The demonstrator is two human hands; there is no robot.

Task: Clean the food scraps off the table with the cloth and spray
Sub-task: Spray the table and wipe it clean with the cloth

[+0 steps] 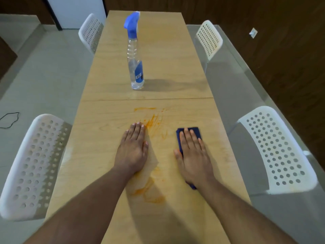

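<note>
Right hand flat, pressing cloth for wiping; left hand flat, bracing (orange smear at 1 o'clock); spray bottle parked at 12, w/in reach.

I see a pale wood-grain table streaked with orange smears. The cloth is dark navy. The spray bottle is clear plastic with a blue trigger head and a blue label. The four chairs are white, dotted with round holes. The floor is pale grey-green, and the walls dark brown.
</note>
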